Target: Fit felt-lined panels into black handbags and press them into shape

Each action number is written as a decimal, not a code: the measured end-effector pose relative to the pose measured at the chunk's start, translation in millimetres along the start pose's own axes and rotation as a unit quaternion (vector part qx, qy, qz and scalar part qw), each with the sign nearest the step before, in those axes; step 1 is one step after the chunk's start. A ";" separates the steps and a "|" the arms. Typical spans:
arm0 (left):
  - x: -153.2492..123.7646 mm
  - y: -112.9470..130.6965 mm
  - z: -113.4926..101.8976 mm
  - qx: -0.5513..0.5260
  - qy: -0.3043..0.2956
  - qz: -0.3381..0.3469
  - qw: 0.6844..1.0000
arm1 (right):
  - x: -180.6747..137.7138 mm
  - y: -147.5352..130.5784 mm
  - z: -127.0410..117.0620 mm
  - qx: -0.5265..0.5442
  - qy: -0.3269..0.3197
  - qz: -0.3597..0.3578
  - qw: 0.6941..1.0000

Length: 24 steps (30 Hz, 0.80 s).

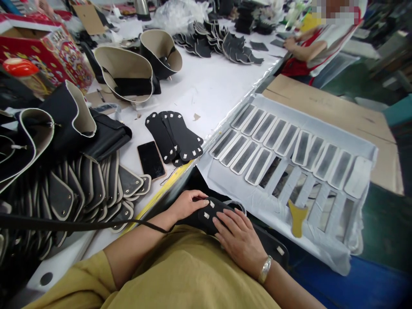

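The torso is covered by a plain mustard-yellow garment (186, 274) with soft folds across the front. Its left sleeve (80, 283) is short and loose, and the forearm is bare from there to the left hand (188, 206). One wide, silver-coloured bangle (265, 269) with a polished surface sits on the right wrist, directly behind the right hand (240, 238).

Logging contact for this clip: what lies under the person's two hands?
A flat black piece with small white tabs lies under the left hand and right hand. The hands cover much of it, and whatever is beneath it.
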<state>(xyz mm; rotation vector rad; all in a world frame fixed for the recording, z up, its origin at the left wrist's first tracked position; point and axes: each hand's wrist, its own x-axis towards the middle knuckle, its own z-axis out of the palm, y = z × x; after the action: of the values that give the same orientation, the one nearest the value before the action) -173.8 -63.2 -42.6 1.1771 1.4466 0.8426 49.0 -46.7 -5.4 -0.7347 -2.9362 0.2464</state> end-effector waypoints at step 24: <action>-23.6 14.8 13.0 0.135 0.022 0.024 0.990 | -113.0 23.9 -40.8 -0.057 -0.039 -0.008 0.998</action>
<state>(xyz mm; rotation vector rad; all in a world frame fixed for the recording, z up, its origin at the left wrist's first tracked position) -158.3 -83.0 -24.8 1.4069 1.6118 0.7234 164.8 -74.3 23.2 -0.7328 -3.0498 0.1097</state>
